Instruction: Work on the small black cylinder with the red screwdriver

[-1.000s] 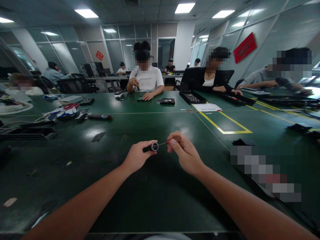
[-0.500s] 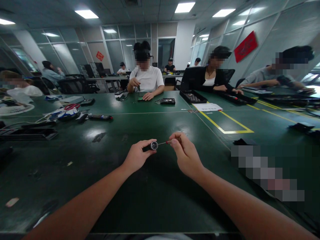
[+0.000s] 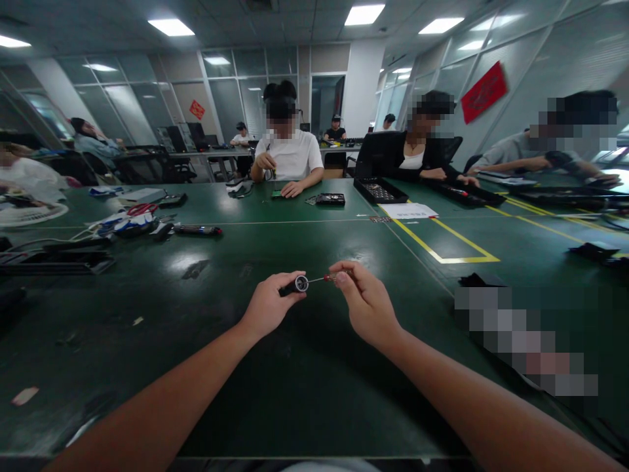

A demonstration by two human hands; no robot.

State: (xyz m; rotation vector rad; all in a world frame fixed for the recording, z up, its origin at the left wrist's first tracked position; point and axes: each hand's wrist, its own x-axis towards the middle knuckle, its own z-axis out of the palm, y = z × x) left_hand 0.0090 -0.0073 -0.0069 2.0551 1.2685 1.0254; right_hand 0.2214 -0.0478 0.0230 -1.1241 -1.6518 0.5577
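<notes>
- Left hand (image 3: 268, 306) pinches a black tube (image 3: 293, 286) over the table (image 3: 304, 393), long axis roughly sideways, round end facing rightward and cameraward.
- Right hand (image 3: 369, 303) pinches a screwdriver (image 3: 327, 278), nearly level, tip pointing left at that end.

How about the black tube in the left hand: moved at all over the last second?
Yes, slightly. Judged against the yellow tape, the black tube in the left hand has shifted left and a little up in the view.
</notes>
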